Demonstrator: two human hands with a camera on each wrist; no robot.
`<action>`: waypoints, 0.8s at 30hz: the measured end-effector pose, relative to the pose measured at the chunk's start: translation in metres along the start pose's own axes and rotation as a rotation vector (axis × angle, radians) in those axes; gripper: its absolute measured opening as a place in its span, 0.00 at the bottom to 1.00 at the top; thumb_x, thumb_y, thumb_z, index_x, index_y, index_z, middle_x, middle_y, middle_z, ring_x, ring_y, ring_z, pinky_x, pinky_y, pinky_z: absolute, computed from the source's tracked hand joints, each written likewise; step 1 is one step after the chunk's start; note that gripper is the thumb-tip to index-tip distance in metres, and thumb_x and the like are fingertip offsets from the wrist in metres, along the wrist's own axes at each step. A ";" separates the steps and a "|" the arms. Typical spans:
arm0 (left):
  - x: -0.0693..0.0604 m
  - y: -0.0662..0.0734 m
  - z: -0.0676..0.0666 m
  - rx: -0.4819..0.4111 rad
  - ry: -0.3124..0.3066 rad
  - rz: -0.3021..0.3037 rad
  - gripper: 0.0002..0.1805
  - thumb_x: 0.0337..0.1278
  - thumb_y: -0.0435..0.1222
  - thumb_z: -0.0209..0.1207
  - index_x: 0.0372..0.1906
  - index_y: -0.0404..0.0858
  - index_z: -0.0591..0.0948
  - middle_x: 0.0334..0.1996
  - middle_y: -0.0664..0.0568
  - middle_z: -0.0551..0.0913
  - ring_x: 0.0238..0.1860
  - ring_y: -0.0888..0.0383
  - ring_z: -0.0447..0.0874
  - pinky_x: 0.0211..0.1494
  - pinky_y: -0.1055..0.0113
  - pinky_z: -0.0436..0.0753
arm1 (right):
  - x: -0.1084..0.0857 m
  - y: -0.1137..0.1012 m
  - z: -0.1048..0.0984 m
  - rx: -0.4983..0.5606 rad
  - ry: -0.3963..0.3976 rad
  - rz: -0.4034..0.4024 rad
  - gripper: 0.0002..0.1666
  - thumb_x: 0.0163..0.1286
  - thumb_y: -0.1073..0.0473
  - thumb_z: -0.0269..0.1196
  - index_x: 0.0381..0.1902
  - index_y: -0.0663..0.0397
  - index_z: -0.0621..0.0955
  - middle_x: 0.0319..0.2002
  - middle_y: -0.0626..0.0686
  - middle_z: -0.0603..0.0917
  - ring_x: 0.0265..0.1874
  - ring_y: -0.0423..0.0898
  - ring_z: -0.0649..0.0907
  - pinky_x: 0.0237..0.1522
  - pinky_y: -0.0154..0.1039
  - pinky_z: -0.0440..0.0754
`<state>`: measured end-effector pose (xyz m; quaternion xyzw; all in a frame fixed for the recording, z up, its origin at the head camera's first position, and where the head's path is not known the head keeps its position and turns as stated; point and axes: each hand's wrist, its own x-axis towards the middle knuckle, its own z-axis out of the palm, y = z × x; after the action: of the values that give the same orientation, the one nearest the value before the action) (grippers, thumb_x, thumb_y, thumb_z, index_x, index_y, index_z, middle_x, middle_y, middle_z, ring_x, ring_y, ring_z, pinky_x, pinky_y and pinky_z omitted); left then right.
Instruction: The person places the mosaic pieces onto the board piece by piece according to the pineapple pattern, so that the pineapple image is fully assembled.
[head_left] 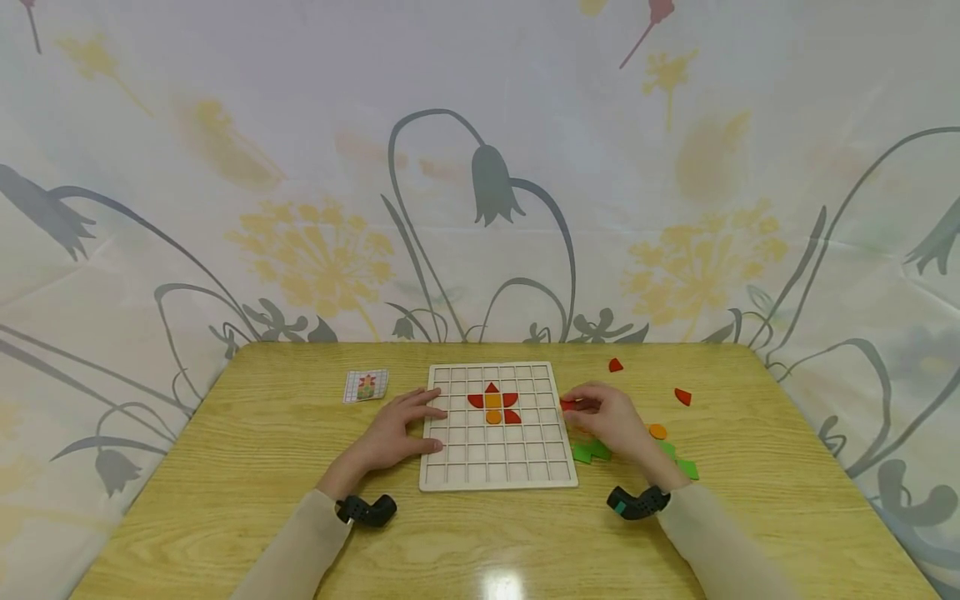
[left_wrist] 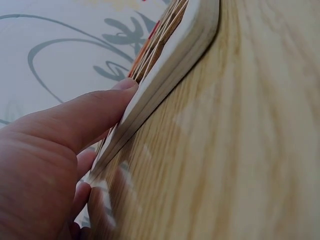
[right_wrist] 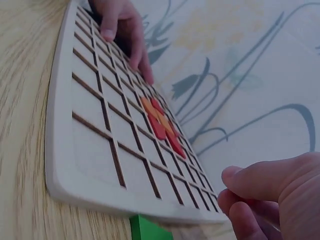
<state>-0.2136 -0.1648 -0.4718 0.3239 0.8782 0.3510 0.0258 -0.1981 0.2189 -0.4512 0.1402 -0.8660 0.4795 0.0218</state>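
A white grid board (head_left: 498, 483) lies on the table. On it, a red triangle (head_left: 491, 387) tops an orange square piece (head_left: 492, 401) and an orange round piece (head_left: 493, 417). Rounded red pieces (head_left: 476, 402) flank them, with another red piece (head_left: 512, 417) at lower right. My left hand (head_left: 399, 427) rests on the board's left edge, fingers extended; its thumb (left_wrist: 107, 107) lies on the rim. Beside the right edge, my right hand (head_left: 611, 418) pinches a red piece (head_left: 567, 405) between thumb and fingers. The piece's full shape is hidden.
A small pattern card (head_left: 366, 386) lies left of the board. Toward the right are two red quarter-round pieces (head_left: 616, 365), an orange disc (head_left: 657, 431) and several green pieces (head_left: 592, 451), some partly behind my right hand. A patterned curtain (head_left: 480, 250) stands behind the table.
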 end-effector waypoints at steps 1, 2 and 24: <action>0.000 0.000 0.000 0.001 0.000 0.000 0.25 0.59 0.45 0.68 0.59 0.40 0.83 0.73 0.43 0.65 0.75 0.38 0.54 0.70 0.34 0.55 | 0.003 -0.003 0.005 0.018 -0.014 0.002 0.12 0.64 0.66 0.70 0.46 0.61 0.87 0.46 0.56 0.83 0.40 0.49 0.85 0.41 0.35 0.84; 0.000 0.000 0.000 0.001 0.001 0.000 0.25 0.59 0.45 0.68 0.59 0.40 0.83 0.73 0.43 0.65 0.75 0.37 0.54 0.70 0.34 0.55 | 0.005 -0.007 0.010 0.029 -0.027 0.006 0.13 0.63 0.66 0.71 0.46 0.61 0.87 0.46 0.56 0.83 0.41 0.49 0.85 0.42 0.35 0.84; 0.000 0.001 0.000 0.005 0.002 -0.007 0.24 0.59 0.45 0.68 0.59 0.40 0.83 0.73 0.44 0.65 0.75 0.38 0.54 0.70 0.34 0.56 | 0.038 -0.043 0.095 -0.082 -0.084 -0.165 0.10 0.61 0.61 0.74 0.41 0.54 0.87 0.35 0.45 0.79 0.32 0.41 0.78 0.35 0.35 0.80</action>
<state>-0.2131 -0.1644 -0.4708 0.3206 0.8801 0.3493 0.0252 -0.2140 0.1098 -0.4602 0.2300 -0.8706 0.4339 0.0304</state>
